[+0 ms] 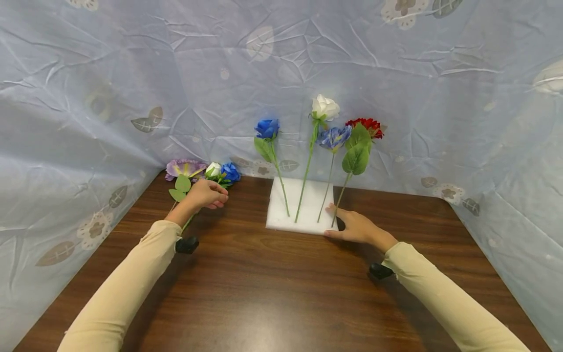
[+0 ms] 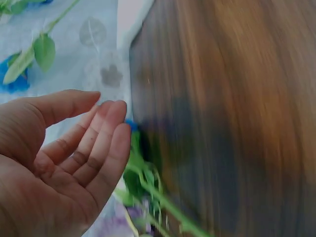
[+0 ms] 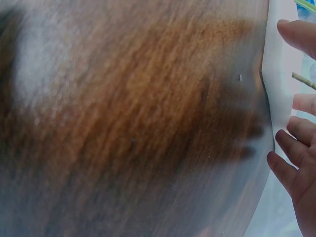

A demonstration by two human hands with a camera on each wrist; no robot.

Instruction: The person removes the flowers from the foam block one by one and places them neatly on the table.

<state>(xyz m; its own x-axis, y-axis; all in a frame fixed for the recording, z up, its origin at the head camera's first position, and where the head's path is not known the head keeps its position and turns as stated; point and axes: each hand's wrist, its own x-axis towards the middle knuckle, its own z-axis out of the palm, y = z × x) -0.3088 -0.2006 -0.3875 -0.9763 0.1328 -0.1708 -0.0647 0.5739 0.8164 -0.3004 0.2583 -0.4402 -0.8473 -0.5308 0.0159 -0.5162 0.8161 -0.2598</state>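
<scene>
A white foam block point(image 1: 303, 205) lies on the table with several artificial flowers standing in it: a blue rose point(image 1: 267, 129), a white rose point(image 1: 325, 107), a blue-violet flower point(image 1: 334, 138) and a red flower point(image 1: 367, 127). My right hand point(image 1: 358, 227) rests at the block's right edge, fingers spread and thumb apart, near the red flower's stem. At the left, my empty left hand point(image 1: 205, 194) hovers with loosely bent fingers over a lying purple flower point(image 1: 184, 168), white rosebud point(image 1: 213, 169) and blue rose point(image 1: 230, 172). The left wrist view shows its bare palm point(image 2: 59, 197).
The brown wooden table point(image 1: 264, 278) meets a pale patterned cloth point(image 1: 211, 88) hung at the back and sides. Green stems point(image 2: 182, 219) of the lying flowers pass beneath the left hand. Each wrist carries a black camera point(image 1: 186, 245).
</scene>
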